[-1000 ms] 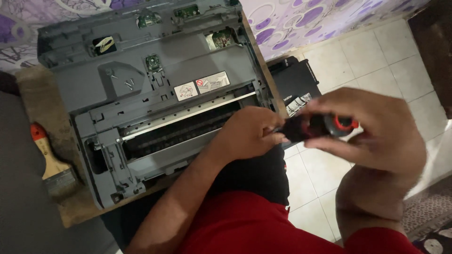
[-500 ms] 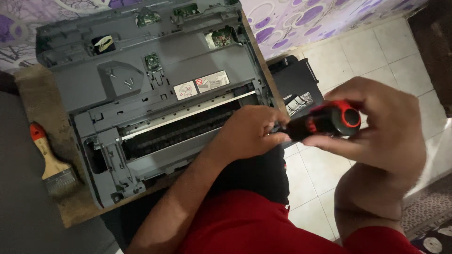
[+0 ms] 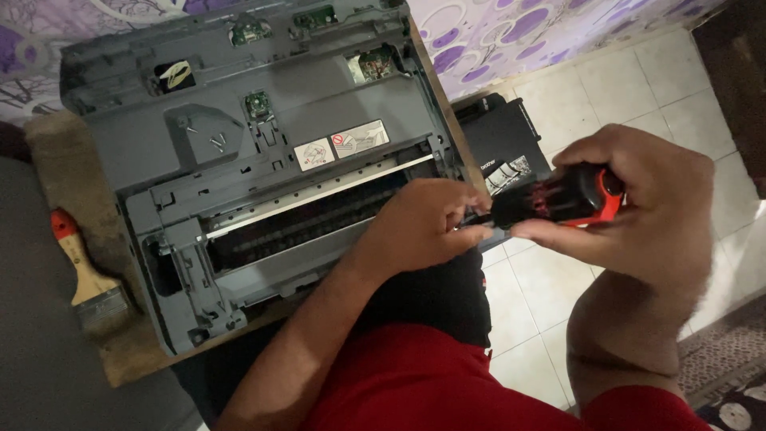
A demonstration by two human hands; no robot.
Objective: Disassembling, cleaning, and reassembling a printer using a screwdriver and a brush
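Printer chassis [image 3: 263, 175], grey and opened, is filling the upper left of the frame on a wooden board [image 3: 136, 363]. I am holding a red-and-black screwdriver handle [image 3: 570, 195] at centre right, its long axis lying level and pointing left. My right hand [image 3: 638, 211] is wrapping it; my left hand [image 3: 427, 223] is pinching its tip, which is hidden. Two small rectangular labels [image 3: 343, 145], white with red, are sitting mid-chassis. A paintbrush [image 3: 88, 279] is lying at the left edge.

We are looking down at a white tiled floor [image 3: 630, 88], a purple patterned wall [image 3: 511, 32], a worn wooden table [image 3: 56, 175], and a patterned rug [image 3: 730, 383] lying in dim light
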